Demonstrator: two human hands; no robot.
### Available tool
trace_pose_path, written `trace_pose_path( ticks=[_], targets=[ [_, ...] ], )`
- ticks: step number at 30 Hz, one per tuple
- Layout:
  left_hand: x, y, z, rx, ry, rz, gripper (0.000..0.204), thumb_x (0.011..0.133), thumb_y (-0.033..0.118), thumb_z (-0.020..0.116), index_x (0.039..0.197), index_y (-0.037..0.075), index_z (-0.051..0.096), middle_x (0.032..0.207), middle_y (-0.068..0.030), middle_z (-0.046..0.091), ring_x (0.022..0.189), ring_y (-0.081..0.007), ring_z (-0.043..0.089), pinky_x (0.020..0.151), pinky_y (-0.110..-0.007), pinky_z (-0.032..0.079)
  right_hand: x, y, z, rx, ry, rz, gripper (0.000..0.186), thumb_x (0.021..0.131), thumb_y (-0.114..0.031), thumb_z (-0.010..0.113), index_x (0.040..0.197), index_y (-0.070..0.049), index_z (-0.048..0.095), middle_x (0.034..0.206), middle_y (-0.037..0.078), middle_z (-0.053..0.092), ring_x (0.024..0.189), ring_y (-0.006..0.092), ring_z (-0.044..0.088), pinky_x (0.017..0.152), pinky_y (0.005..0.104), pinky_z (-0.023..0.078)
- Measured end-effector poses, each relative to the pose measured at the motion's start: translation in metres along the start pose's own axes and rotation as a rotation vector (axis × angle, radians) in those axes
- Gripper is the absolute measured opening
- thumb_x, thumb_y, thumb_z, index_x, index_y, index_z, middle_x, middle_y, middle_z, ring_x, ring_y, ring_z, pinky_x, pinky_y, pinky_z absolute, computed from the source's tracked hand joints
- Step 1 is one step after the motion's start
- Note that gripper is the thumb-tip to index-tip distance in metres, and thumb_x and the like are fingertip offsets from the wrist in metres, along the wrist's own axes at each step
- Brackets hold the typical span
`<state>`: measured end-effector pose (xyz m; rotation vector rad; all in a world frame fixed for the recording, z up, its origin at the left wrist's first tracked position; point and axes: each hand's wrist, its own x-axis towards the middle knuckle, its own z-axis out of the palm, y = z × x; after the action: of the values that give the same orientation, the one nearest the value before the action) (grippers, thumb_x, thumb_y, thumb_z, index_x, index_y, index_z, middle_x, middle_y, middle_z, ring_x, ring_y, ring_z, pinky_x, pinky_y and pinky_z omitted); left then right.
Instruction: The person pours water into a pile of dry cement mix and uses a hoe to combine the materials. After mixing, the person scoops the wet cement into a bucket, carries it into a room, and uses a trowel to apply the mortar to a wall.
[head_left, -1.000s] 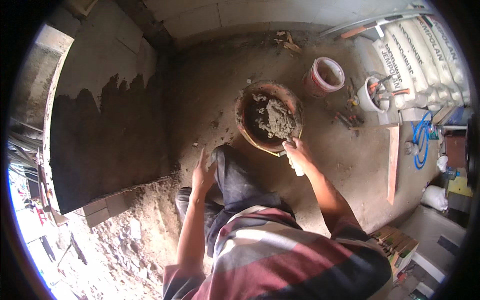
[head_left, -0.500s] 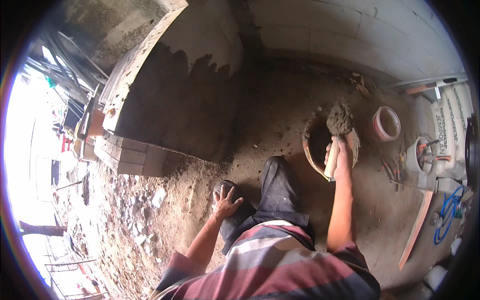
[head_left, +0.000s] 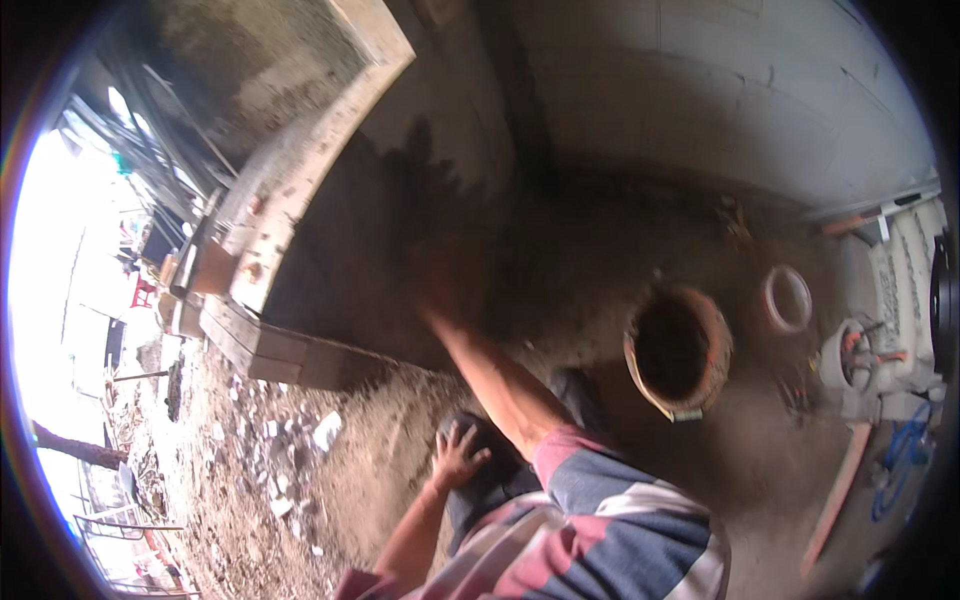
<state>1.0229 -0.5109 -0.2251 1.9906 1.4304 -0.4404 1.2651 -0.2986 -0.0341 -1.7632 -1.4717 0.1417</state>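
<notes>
My left hand (head_left: 459,458) rests on my left knee with its fingers spread. My right arm (head_left: 500,385) reaches forward and left across my body. At its end my right hand (head_left: 438,285) is smeared by motion in front of a low wall (head_left: 340,230) coated partly in dark, wet mortar. Its fingers and anything in them cannot be made out. The mortar's upper edge is ragged, with paler bare surface above it. To the right, the round mortar bucket (head_left: 718,350) stands on the floor, dark inside, with a crusted rim.
Beyond the bucket stand a small pale pail (head_left: 787,300) and a white bucket of tools (head_left: 846,355). White sacks (head_left: 900,270), a blue hose (head_left: 900,465) and a wooden plank (head_left: 836,500) line the right side. Rubble (head_left: 280,455) covers the ground at left. A block wall (head_left: 640,90) rises behind.
My right hand, which held a mortar-loaded trowel over the bucket, has swung left to the coated wall and is now blurred. My left hand stays on the knee. The view has shifted.
</notes>
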Motion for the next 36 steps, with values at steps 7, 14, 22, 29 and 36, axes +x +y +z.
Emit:
trace_pose_path(
  ticks=[7,14,22,29,36],
  targets=[
    [-0.002,0.032,-0.019,-0.026,-0.082,-0.086,0.082,0.087,0.069,0.055,0.154,0.028,0.033,0.167,-0.0100,0.004,0.148,-0.0519,-0.003,0.111,-0.075,0.017,-0.193,0.113,-0.053,0.448,0.114,0.303,0.015,0.094,-0.019,0.059,0.105,-0.008,0.057,0.086,0.008,0.058,0.082,0.0235,0.060,0.072,0.0404,0.049],
    [0.083,0.124,-0.018,-0.128,0.441,0.318,0.044,0.091,0.030,0.061,0.128,0.006,0.062,0.134,-0.0183,0.059,0.131,-0.0380,0.048,0.110,-0.051,0.037,-0.190,0.287,-0.297,-0.753,-0.558,0.697,0.027,0.089,-0.020,0.056,0.103,-0.003,0.072,0.106,0.022,0.070,0.103,0.0398,0.067,0.085,0.0501,0.054],
    [0.149,0.339,0.007,-0.986,-0.407,0.072,0.053,0.091,0.022,0.065,0.134,-0.004,0.047,0.122,-0.0162,0.062,0.111,-0.0264,0.060,0.096,-0.037,0.049,-0.269,0.323,-0.248,-0.756,-0.864,0.259,0.030,0.091,-0.012,0.050,0.113,-0.002,0.068,0.096,0.019,0.072,0.090,0.0357,0.071,0.079,0.0496,0.057],
    [0.124,0.383,0.057,-1.036,-0.086,0.578,0.045,0.088,0.010,0.061,0.130,-0.003,0.050,0.095,-0.0091,0.064,0.086,-0.0207,0.060,0.082,-0.035,0.050,-0.281,0.381,-0.303,-0.775,-0.525,0.803,0.038,0.101,-0.026,0.041,0.124,0.000,0.059,0.105,0.021,0.071,0.098,0.0399,0.068,0.082,0.0534,0.053],
    [0.114,0.370,0.055,-0.766,-0.226,0.612,0.059,0.089,0.013,0.065,0.143,0.003,0.043,0.099,-0.0133,0.066,0.090,-0.0187,0.062,0.084,-0.033,0.049,-0.336,0.303,-0.242,0.438,-0.444,1.393,0.039,0.099,-0.039,0.055,0.103,-0.001,0.060,0.066,0.005,0.056,0.048,0.0179,0.055,0.042,0.0324,0.046]
  ],
)
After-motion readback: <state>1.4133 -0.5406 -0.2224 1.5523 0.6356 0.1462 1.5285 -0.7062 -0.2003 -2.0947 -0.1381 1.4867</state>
